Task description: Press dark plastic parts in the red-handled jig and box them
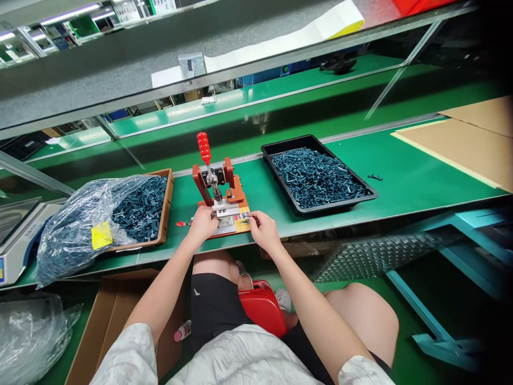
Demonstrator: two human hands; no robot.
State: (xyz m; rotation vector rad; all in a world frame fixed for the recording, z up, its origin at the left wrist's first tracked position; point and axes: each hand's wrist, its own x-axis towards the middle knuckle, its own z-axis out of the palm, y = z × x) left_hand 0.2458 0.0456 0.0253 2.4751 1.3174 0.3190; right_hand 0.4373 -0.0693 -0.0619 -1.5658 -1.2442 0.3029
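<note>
A toggle clamp press (214, 184) with a red ribbed handle (203, 148) stands on the bench, its handle upright. At the left side of its white block (225, 207), my left hand (202, 224) has its fingers closed at the lower jig; what they grip is hidden. My right hand (264, 231) pinches at the right edge of the jig, beside a yellow label (242, 220). Something small and dark may be between its fingertips, too small to name. A small red-handled tool (183, 224) lies left of the jig.
Left of the press, a brown crate (167, 206) and a clear plastic bag (72, 224) hold dark parts. To the right is a black tray (298, 207) of similar parts, with loose pieces (375, 177) beyond it. Cardboard (460, 149) lies far right; a scale (20, 235) stands far left.
</note>
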